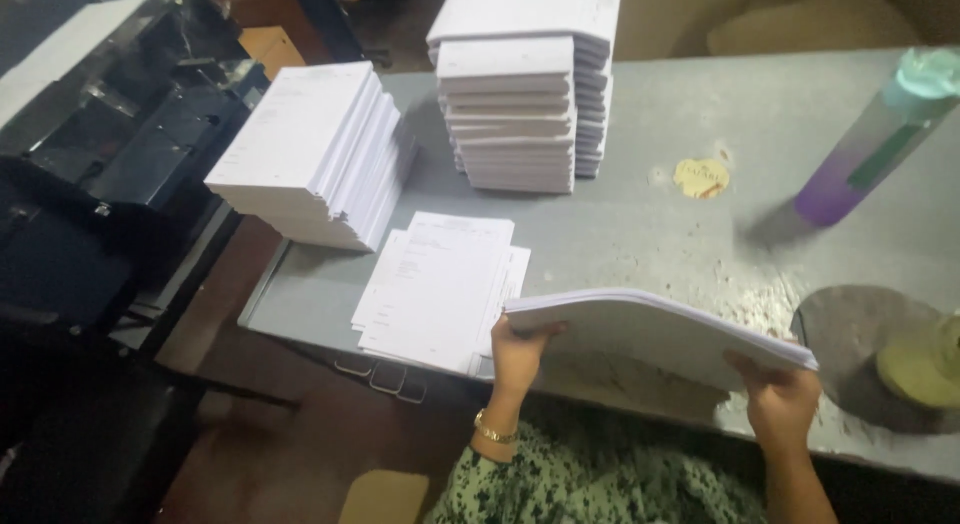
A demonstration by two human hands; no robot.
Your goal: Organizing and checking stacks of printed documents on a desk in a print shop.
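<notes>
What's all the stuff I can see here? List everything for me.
Held paper stack: one, white, lifted above the table's near edge.
Tall paper stacks: two, white, far side; the second at the left corner.
Loose sheets: few, white, near left.
Table: one, grey, worn.
Bottle: one, purple with teal cap, right.
Sticker: one, yellow, table middle.
Machine: one, black, left.
Bracelet: one, gold, left wrist.
Left hand, right hand: grip the held stack's ends.
</notes>
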